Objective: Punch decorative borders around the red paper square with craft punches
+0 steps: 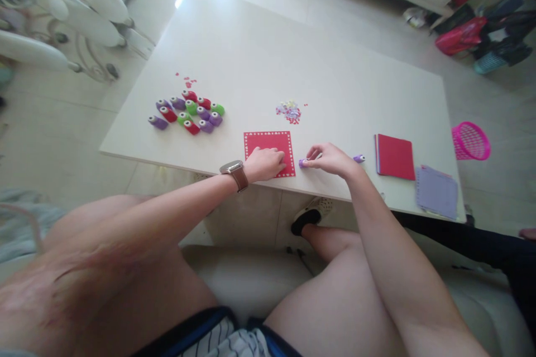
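Note:
My left hand (264, 164), with a watch (231, 167) on its wrist, lies on a square red paper (268, 139) with its fingers resting on the sheet. Small cut-out shapes run along the paper's edges as a border. Just right of the sheet, my right hand (329, 159) pinches a small purple craft punch (302, 163) between thumb and fingers at table level. Another purple punch (359, 158) lies to the right of that hand. Beyond the paper sits a loose heap of tiny punched paper bits (290, 112).
On the left of the white table (251, 56) stand several red, green and purple punches (191, 107), with red bits (188, 82) behind them. A red paper stack (395, 156) and lilac sheets (436, 191) lie at the right. A pink basket (472, 141) is past the right edge.

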### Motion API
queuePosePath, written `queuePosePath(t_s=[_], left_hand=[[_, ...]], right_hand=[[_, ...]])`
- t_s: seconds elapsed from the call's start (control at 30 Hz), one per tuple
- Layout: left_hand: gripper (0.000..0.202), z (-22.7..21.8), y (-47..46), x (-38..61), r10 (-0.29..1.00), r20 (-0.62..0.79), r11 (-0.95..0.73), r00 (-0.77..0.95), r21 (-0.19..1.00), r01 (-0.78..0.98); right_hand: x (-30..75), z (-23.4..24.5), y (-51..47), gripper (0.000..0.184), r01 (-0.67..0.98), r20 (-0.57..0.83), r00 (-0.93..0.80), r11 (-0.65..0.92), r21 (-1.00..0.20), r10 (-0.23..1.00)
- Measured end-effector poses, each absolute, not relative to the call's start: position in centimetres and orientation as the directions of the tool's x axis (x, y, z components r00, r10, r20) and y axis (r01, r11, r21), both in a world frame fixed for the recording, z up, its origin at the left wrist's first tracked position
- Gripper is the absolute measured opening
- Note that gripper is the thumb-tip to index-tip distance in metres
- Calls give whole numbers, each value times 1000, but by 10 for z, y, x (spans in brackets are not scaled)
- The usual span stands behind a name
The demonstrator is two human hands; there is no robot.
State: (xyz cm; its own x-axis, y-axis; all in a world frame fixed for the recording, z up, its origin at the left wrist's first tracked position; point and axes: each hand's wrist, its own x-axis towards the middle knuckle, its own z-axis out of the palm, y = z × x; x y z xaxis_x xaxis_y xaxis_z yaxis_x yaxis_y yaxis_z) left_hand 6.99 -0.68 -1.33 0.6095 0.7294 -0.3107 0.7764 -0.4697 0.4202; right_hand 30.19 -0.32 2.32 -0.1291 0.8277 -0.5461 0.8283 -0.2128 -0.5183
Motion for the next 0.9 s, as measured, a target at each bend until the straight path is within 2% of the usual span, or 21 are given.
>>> queuePosePath(t_s=[0.17, 0.33, 0.53, 0.7, 0.8, 0.9], left_hand=[[30, -12, -8, 71, 723, -319, -466, 613, 431, 773], [26, -12, -7, 71, 724, -311, -471, 616, 430, 771], [21, -18, -6, 70, 719, -311, -460, 622, 457, 761], [18, -21, -5, 70, 717, -306, -457, 627, 473, 753], [17, -21, -5, 70, 719, -304, -455, 625, 473, 754], [17, -20, -5, 70, 721, -298, -458, 626, 473, 753]], right_hand=[[296, 18, -6, 28, 861, -535, -154, -153, -485, 831], [287, 18, -8, 15, 879, -476, -211, -47, -475, 854], [298, 23, -5, 17, 903, -439, -134, -73, -423, 888], [307, 22, -7, 17, 939, -419, -138, -16, -344, 898], [308, 20, -7, 19, 944, -397, -190, 56, -326, 898], [304, 19, -5, 17, 928, -310, -289, 185, -325, 906]])
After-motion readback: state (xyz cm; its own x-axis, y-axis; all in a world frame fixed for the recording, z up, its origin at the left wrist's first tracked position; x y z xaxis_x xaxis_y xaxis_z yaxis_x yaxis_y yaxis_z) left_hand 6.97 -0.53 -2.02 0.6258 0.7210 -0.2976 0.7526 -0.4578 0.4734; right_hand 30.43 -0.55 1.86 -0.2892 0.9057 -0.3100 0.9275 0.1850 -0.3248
